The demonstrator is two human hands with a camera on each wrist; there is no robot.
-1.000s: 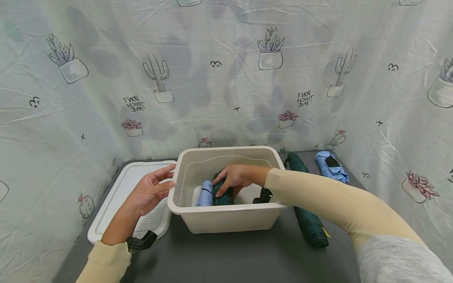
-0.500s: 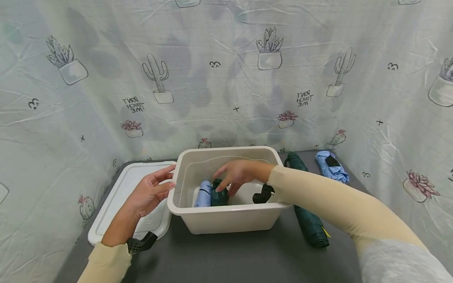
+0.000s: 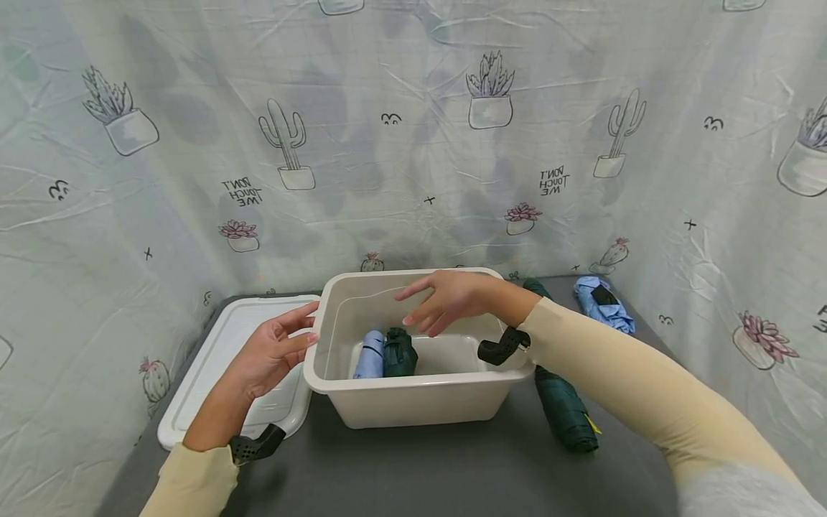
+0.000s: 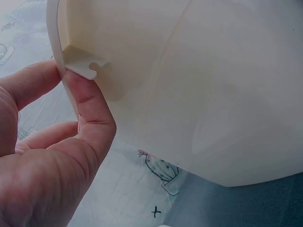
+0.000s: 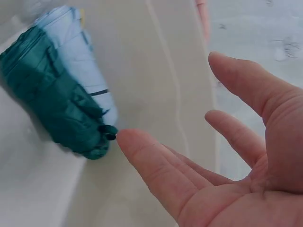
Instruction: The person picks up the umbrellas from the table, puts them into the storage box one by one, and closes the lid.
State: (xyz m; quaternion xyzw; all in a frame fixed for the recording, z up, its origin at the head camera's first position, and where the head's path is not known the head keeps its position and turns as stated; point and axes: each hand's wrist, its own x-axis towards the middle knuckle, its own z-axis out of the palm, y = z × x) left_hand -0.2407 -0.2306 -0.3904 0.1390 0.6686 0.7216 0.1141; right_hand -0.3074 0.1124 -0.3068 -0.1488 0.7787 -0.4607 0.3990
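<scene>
A cream plastic storage box [image 3: 413, 402] stands open on the table. My left hand [image 3: 274, 352] pinches its left rim; in the left wrist view the thumb and bent fingers [image 4: 94, 113] meet at the rim. Inside, toward the left end, a light blue rolled fabric bundle [image 3: 370, 354] with a thin black band lies beside a dark green bundle [image 3: 400, 352], which resembles a folded umbrella. My right hand [image 3: 452, 298] hovers above the box's middle, fingers spread, holding nothing. The right wrist view shows the green bundle [image 5: 57, 90] apart from the hand, a small loop at its end.
A white lid [image 3: 252, 402] lies left of the box, partly behind my left arm. To the right are a long dark green roll [image 3: 562, 409] with a yellow tag, partly hidden by my right arm, and a blue folded bundle [image 3: 604, 305]. A patterned curtain [image 3: 362, 143] hangs behind.
My right hand has let go of the green bundle and risen up and to the right. The green bundle now lies beside the blue one. My left hand has stayed at the rim.
</scene>
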